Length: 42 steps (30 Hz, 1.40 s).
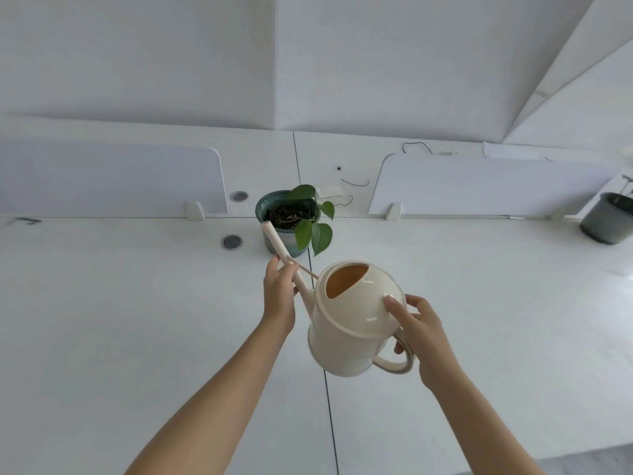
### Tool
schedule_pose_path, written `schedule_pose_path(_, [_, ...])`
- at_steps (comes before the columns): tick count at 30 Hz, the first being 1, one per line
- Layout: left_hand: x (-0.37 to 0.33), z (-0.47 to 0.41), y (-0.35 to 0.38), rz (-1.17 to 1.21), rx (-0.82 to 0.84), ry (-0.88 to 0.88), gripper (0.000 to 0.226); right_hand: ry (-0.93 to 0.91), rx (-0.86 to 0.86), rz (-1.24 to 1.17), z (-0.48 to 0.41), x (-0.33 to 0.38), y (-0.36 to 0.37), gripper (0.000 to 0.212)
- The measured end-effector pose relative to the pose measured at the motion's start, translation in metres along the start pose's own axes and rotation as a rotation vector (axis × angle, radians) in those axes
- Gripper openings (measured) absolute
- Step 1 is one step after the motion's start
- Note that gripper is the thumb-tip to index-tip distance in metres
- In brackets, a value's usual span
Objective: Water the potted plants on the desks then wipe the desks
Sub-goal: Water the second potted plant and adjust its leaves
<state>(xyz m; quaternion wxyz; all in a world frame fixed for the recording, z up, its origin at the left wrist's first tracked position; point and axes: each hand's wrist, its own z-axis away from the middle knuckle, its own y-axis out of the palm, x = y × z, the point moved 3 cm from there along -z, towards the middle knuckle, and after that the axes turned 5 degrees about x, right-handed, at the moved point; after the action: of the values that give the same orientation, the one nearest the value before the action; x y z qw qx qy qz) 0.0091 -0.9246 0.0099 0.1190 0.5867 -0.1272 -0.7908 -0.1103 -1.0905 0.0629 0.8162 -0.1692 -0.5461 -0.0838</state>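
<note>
Watering can (349,323), cream-coloured, hangs tilted above the white desk (137,320), its spout (274,240) tip at the rim of a teal pot (265,209) holding dark soil (286,214) and green leaves (317,234). The right hand (423,341) grips the looped handle (397,366), thumb on the can's top; the left hand (279,296) curls its fingers round the spout. Whether the can holds water cannot be told. A grey pot (603,221) stands far right.
</note>
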Motion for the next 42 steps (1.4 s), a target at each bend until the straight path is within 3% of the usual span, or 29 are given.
schedule_pose_path(12, [-0.008,-0.065,-0.007,-0.048,0.097,-0.053,0.010,0.085,-0.108,0.051,-0.043,0.020,0.041,0.034])
schedule_pose_path(24, [0.005,-0.088,0.000,-0.050,0.150,-0.132,0.022,0.119,-0.200,0.087,-0.054,0.029,0.042,0.034])
schedule_pose_path(42, [0.013,-0.090,0.020,-0.012,0.173,-0.221,0.017,0.060,-0.297,0.142,-0.057,0.037,0.023,0.039])
